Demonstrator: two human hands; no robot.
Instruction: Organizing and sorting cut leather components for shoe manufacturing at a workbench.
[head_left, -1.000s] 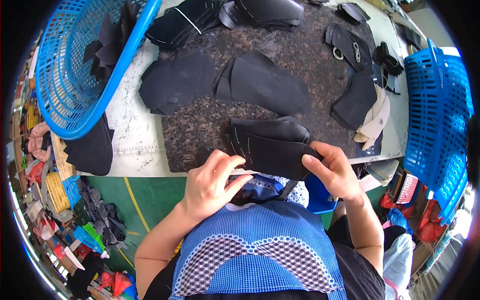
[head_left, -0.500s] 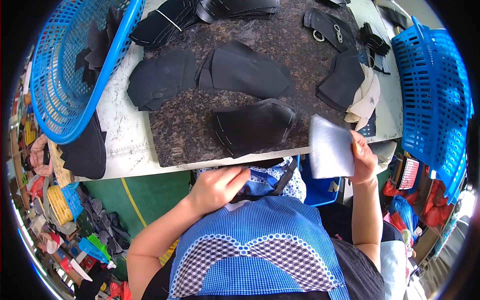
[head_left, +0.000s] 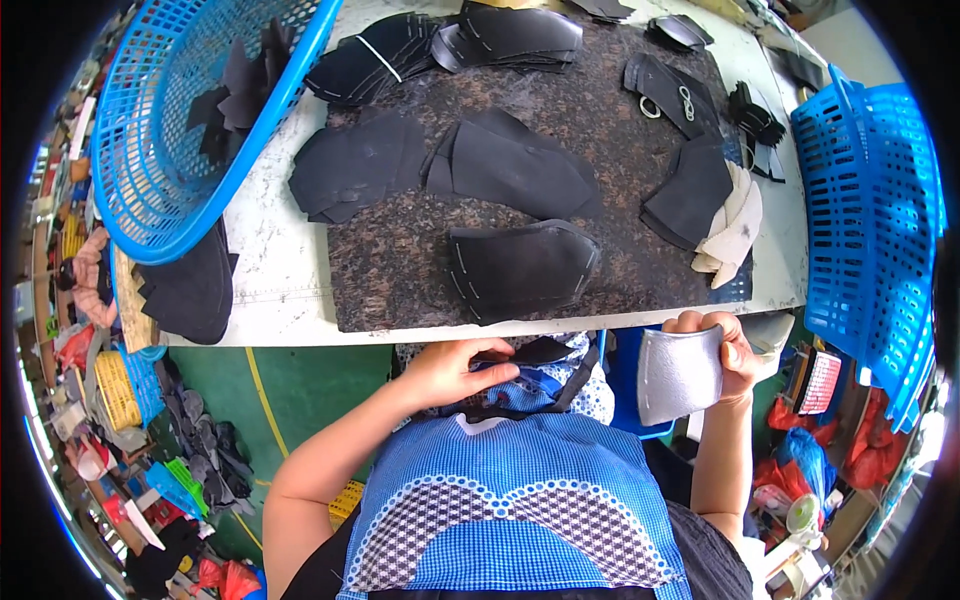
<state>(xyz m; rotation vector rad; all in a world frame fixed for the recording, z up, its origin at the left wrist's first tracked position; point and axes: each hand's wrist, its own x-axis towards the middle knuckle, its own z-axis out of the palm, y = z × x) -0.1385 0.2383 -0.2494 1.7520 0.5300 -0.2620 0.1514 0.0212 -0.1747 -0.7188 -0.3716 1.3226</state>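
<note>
My right hand [head_left: 737,358] grips a curved, silver-grey cut piece [head_left: 680,378] by its right edge, with a dashed line of marks down the other side. It is held in front of the table edge. Over my lap, my left hand [head_left: 455,372] has thumb and fingers apart and holds nothing. Close to its fingertips lies a dark piece [head_left: 543,350], partly hidden. Just beyond, a stack of black curved pieces [head_left: 525,268] with white dashed marks lies on the dark stone slab [head_left: 390,285]. Two more piles, a left black pile [head_left: 355,165] and a middle black pile [head_left: 515,165], lie behind.
A blue plastic basket [head_left: 175,235] with dark pieces stands at left, above more black pieces [head_left: 195,290] at the table's edge. On the right are black pieces [head_left: 690,190], a cream glove-like cloth [head_left: 732,225] and stacked blue baskets [head_left: 870,200]. A tied black bundle [head_left: 370,60] lies farther back.
My right hand has lowered and tilted the silver-grey piece, now below the table edge. My left hand has opened its fingers and moved slightly right. The whole view has shifted a little.
</note>
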